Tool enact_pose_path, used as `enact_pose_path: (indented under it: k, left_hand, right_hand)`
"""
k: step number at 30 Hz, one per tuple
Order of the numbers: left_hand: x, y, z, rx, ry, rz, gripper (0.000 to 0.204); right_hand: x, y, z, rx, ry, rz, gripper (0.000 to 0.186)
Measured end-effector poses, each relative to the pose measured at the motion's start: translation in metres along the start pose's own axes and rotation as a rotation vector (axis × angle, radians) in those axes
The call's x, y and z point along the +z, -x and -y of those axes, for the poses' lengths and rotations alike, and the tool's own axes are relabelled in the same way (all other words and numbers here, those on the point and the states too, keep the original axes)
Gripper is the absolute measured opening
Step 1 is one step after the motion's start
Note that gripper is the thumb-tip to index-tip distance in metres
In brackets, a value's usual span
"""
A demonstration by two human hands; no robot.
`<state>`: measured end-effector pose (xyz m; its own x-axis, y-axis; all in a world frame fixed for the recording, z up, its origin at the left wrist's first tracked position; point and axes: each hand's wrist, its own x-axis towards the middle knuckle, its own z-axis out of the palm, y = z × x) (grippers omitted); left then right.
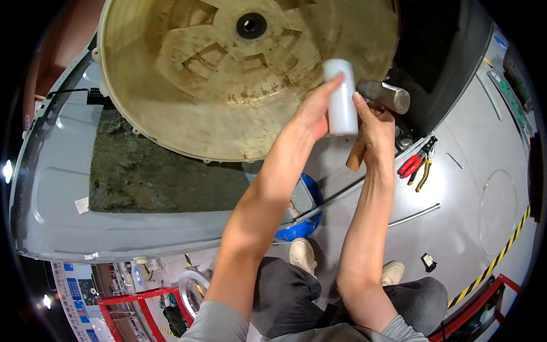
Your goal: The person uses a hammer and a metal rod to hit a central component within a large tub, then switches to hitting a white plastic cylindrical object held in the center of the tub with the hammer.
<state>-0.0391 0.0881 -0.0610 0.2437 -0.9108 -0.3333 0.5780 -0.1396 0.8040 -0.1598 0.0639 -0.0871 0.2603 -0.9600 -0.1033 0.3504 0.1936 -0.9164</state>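
My left hand (319, 111) is closed round a white plastic cylinder (342, 113), held upright in the picture. My right hand (376, 128) grips a hammer with a metal head (387, 98) and a wooden handle (356, 154), its thumb at the cylinder's right side. Behind both hands is a large, stained cream plastic tub (171, 108) with a dark hub (251, 25) in its middle. Below the tub, at the left, a dirty dark mat (142, 176) lies on a grey metal panel (51, 211).
Red and yellow-black pliers (411, 165), a metal rod (415, 214) and a small black item (428, 262) lie on the floor (456, 222) at right. A blue object (305, 225) is under the panel. Red frames (131, 299) and yellow-black tape (484, 268) edge the view.
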Motion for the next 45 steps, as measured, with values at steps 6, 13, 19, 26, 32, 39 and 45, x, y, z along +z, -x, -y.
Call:
enact_pose_path:
  k: [6, 13, 19, 26, 32, 39, 45]
  left_hand:
    - [-0.046, -0.023, -0.075, 0.184, 0.096, -0.211, 0.046]
    - [-0.061, -0.034, -0.118, 0.279, 0.085, -0.226, 0.048]
    - [-0.075, -0.039, -0.136, 0.282, 0.079, -0.248, 0.048]
    - [-0.073, -0.046, -0.151, 0.282, 0.144, -0.317, 0.039]
    - [-0.082, -0.050, -0.159, 0.273, 0.130, -0.298, 0.042]
    - [-0.090, -0.058, -0.160, 0.293, 0.094, -0.325, 0.041]
    - [-0.087, -0.060, -0.154, 0.284, 0.115, -0.305, 0.041]
  right_hand:
    - [0.014, 0.036, -0.003, 0.029, -0.123, 0.055, 0.032]
    - [0.021, 0.054, -0.010, 0.100, -0.038, 0.167, 0.022]
    - [0.041, 0.060, -0.005, 0.053, -0.015, 0.154, 0.020]
    - [0.064, 0.060, -0.018, -0.206, 0.151, 0.085, 0.014]
    - [0.112, 0.050, -0.037, -0.818, 0.506, -0.083, 0.008]
    - [0.129, 0.027, -0.035, -0.399, -0.047, 0.079, 0.009]
    - [0.138, -0.016, -0.024, -0.298, 0.195, 0.220, 0.016]
